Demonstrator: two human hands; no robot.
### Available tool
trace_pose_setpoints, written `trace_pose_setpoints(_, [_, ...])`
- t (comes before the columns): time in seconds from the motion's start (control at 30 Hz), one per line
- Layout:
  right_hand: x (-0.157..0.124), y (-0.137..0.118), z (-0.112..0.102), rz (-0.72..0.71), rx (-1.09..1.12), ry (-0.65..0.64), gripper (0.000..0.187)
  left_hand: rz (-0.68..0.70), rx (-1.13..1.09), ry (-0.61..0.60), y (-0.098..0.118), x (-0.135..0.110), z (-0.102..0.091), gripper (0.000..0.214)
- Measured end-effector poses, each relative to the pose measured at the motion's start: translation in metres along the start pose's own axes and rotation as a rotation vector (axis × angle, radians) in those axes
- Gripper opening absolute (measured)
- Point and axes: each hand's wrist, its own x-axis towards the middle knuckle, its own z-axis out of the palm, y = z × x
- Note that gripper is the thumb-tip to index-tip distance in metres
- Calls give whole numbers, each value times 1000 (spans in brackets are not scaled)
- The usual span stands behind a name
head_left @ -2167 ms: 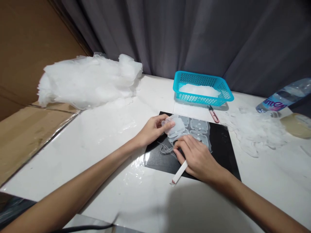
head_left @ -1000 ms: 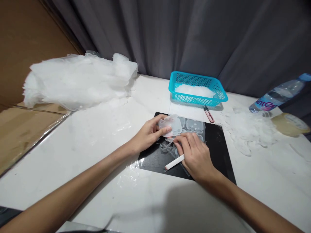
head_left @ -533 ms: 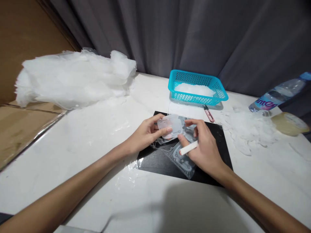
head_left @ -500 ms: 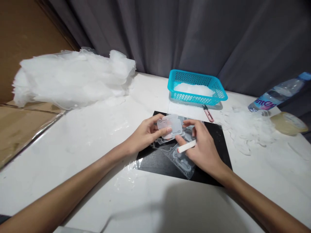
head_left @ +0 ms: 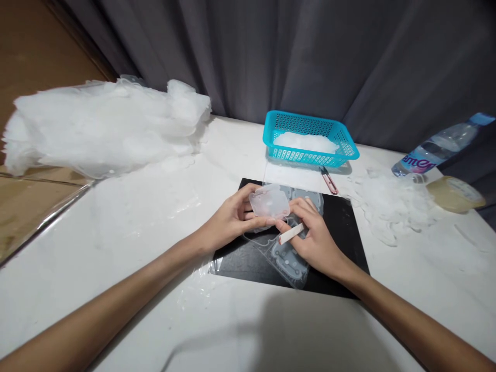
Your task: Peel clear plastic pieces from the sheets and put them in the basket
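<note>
Between the thumb and fingers of my left hand [head_left: 236, 214] is a translucent frosted silicone-like piece [head_left: 272, 201], rounded and roughly rectangular, tilted above a black mat [head_left: 341, 227]. My right hand [head_left: 318, 237] is closed, with a short white stick [head_left: 291, 234] lying across it and poking out past the thumb. Its thumb and forefinger meet the right edge of the translucent piece. Below the hands, a clear moulded sheet [head_left: 290, 261] with rounded shapes lies on the mat, partly covered by my fingers.
A turquoise basket [head_left: 310, 158] containing white pieces stands behind the mat, with pink-handled snips [head_left: 330, 182] before it. White scraps [head_left: 395, 204], a tape roll [head_left: 455, 195] and a tilted water bottle [head_left: 437, 147] are at right. A large white stack [head_left: 104, 129] fills the back left.
My right hand has moved in to the left, and its fingers now touch the translucent piece's edge. The piece has tilted slightly in my left hand. The view has shifted a little.
</note>
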Motion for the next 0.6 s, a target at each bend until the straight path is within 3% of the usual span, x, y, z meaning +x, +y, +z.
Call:
trace_pose_setpoints(0.1, [0,1,0,-16,-29,-52,11,-47,3,-10,1,-1,-1,50])
trace_pose_setpoints(0.27, [0,2,-1,-16,-86,-106,17,-114,7,-17,7,-1,-2,41])
trace_pose_setpoints(0.6, [0,4,-3,-25,-93,-115,22,-84,-4,-28,6,1,-3,39])
